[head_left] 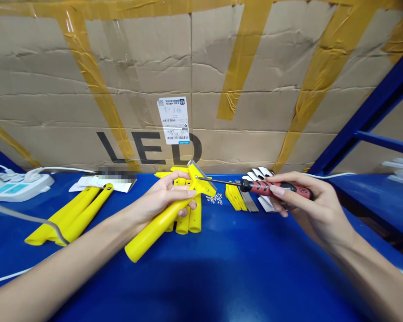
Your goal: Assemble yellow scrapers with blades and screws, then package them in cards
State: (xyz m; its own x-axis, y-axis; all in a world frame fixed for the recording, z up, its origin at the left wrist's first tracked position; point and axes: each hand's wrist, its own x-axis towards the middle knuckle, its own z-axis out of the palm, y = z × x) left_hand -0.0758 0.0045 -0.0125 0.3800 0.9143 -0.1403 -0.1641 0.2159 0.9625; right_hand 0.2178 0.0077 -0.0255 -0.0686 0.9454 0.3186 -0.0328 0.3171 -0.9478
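Note:
My left hand (169,194) is wrapped round a yellow scraper (161,227) near its head, the handle slanting down to the left. A metal blade edge shows along the head, and two small screws sit in its face. In my right hand (312,201) is a red and black screwdriver (289,189), held almost level. Its thin shaft points left, and the tip meets the upper screw (196,177) or lies very close to it. Behind my left hand, several more yellow handles (195,219) lie on the blue table, partly hidden.
Loose screws (215,199) lie behind the scraper, beside yellow head pieces (234,197) and metal blades (249,201). Yellow scraper handles (80,214) and papers lie left, near a white power strip (20,185) with cables. A large taped cardboard box (147,80) stands behind; blue frame bars (366,112) rise right.

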